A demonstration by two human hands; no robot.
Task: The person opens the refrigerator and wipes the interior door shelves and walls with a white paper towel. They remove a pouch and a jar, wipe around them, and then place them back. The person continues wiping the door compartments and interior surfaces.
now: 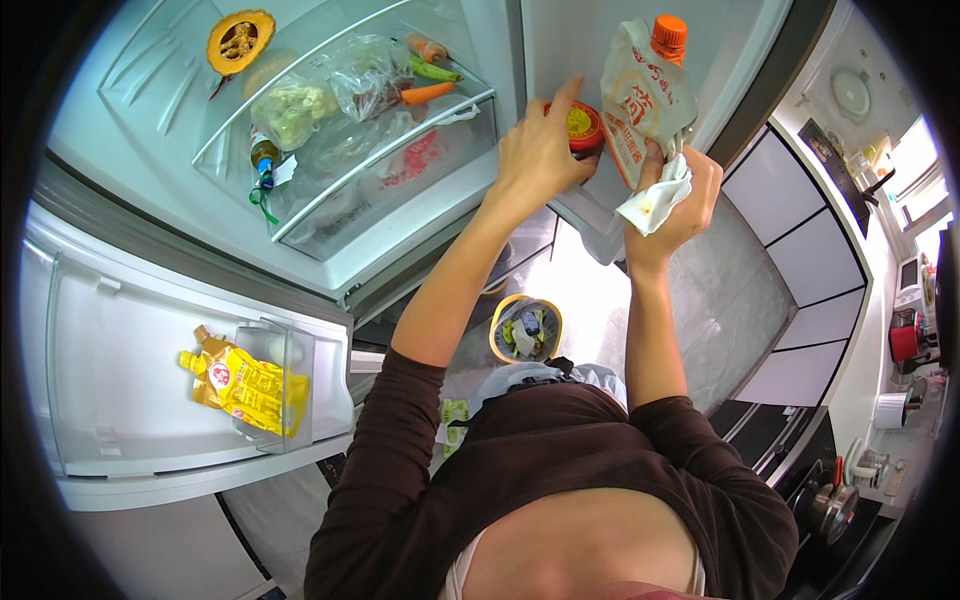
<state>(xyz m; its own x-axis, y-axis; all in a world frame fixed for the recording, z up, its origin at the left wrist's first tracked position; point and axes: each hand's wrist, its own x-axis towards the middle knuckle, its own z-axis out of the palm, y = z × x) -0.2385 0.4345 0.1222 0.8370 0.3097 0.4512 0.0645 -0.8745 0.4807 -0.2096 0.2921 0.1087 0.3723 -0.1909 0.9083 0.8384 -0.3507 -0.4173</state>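
Note:
Both of my hands are at the inner shelf of the right-hand refrigerator door. My left hand [541, 154] curls around a jar with a red and yellow lid [583, 129]. Beside it, my right hand [679, 196] grips the lower end of a pale pouch with red print [637, 97] and a crumpled white tissue [658, 201]. An orange-capped bottle or spout [668, 36] stands out behind the pouch; which of the two, I cannot tell. The jar's lower part is hidden by the hand and the door shelf.
Refrigerator drawers [352, 165] hold bagged cauliflower [292, 109], a carrot [427, 93] and a small bottle [264, 156]. A cut squash [240, 42] lies above. Yellow pouches [251, 382] stand in the open left door's shelf [330, 386]. Below my arms is a lined bin [493, 330]; a counter [855, 375] runs along the right.

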